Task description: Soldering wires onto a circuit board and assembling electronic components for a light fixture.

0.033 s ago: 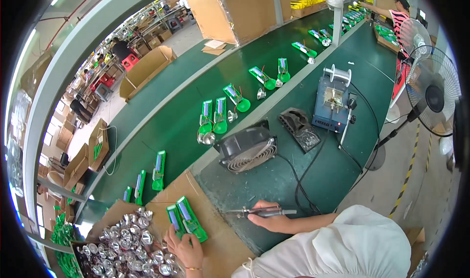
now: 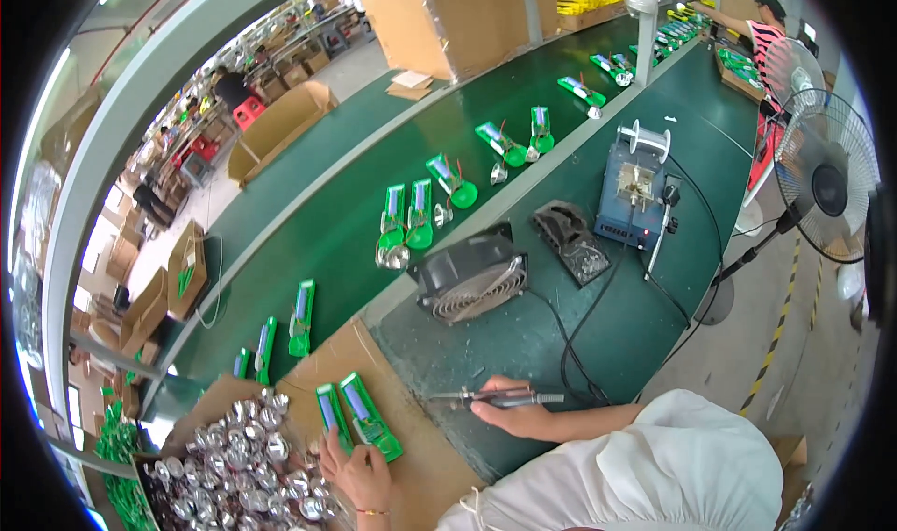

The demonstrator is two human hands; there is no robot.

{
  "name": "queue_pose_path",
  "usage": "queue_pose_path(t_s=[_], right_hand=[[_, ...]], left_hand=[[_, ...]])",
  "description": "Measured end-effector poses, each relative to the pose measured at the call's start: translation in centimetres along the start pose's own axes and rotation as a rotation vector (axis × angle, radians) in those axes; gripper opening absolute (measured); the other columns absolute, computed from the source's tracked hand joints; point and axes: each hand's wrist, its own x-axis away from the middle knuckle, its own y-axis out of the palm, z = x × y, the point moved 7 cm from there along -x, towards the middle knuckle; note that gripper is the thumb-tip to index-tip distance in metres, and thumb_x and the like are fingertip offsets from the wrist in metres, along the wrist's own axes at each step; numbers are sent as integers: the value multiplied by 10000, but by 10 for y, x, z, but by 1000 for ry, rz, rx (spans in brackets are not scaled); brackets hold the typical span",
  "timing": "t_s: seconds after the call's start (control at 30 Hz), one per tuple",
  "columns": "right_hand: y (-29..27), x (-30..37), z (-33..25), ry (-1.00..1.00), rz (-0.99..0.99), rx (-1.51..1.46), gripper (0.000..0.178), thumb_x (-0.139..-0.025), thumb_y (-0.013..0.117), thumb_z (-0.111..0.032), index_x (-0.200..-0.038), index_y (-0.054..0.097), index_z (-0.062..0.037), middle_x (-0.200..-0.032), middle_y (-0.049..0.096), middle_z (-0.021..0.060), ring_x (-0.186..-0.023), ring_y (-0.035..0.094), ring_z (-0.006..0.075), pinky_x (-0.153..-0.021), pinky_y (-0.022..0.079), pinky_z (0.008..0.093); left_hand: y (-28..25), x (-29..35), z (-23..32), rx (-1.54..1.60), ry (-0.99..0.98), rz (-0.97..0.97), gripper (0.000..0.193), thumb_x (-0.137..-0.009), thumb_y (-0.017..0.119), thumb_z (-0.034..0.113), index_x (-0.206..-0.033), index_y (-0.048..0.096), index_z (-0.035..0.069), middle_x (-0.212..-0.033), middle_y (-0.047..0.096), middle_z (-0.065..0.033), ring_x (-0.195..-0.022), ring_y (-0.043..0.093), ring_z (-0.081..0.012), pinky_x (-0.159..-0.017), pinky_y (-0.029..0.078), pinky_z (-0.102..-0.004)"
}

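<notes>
Two green plastic lamp housings lie side by side on a cardboard sheet (image 2: 425, 428) in front of me. My left hand (image 2: 360, 475) has its fingers and thumb around the lower end of the left housing (image 2: 328, 408), partly hiding it. The right housing (image 2: 369, 417) rests just beside that hand. Both carry a pale bluish strip, perhaps a battery. My right hand (image 2: 512, 417) is closed round a soldering iron (image 2: 534, 399), whose thin tip points left toward the housings. Beside my left hand is a box of shiny silver reflector cups (image 2: 238, 461).
Green housings with reflectors (image 2: 420, 215) lie along the green belt (image 2: 327, 241). A small black fan (image 2: 472, 279), a dark holder (image 2: 572, 241) and a blue soldering station (image 2: 631, 194) with cables stand on the bench. A pedestal fan (image 2: 827, 180) and a co-worker (image 2: 766, 31) are at right.
The two housings in front of me now lie slightly farther apart at their upper ends. My left hand has shifted slightly; the right hand keeps the soldering iron almost in place.
</notes>
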Motion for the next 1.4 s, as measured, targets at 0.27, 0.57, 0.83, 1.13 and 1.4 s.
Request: queue_pose_path(t_s=[0.27, 0.57, 0.83, 1.13, 1.4], right_hand=[[-9, 0, 14, 13, 104, -218, 143, -836, 616, -130, -831, 517, -27, -669, 581, 51, -544, 540, 88, -492, 448, 222], [-2, 0, 1, -57, 92, -108, 137, -843, 599, -118, -865, 518, -10, -635, 563, 53, -518, 512, 80, -458, 396, 190], [-3, 15, -9, -57, 102, -63, 141, -846, 594, -124, -870, 517, -8, -636, 565, 54, -511, 508, 77, -459, 396, 189], [-4, 22, -12, -64, 66, -46, 147, -842, 601, -117, -877, 518, -1, -655, 572, 58, -525, 517, 74, -467, 406, 188], [7, 19, -17, -57, 6, -42, 142, -839, 599, -105, -889, 519, 1, -658, 573, 59, -532, 524, 78, -468, 410, 190]], left_hand=[[-14, 34, -30, 250, -49, -42, 525, -697, 592, 90, -1204, 463, 53, -1326, 361, -219, -1188, 373, -403, -981, 308, -472], [-47, 86, -46, 238, -130, 26, 403, -731, 665, 140, -1107, 539, 70, -1139, 502, -194, -971, 544, -344, -792, 461, -409], [0, 84, -87, -6, -660, -361, 629, -858, 401, 565, -621, 659, 43, -668, 621, -204, -644, 614, -376, -593, 484, -439], [16, 70, -47, 347, -321, -468, 225, -744, 672, 284, -723, 669, 60, -631, 622, -109, -592, 612, -248, -560, 473, -340], [15, 75, -42, 205, -541, -503, 162, -760, 648, 240, -728, 652, 81, -707, 638, -107, -651, 612, -306, -587, 480, -391]])
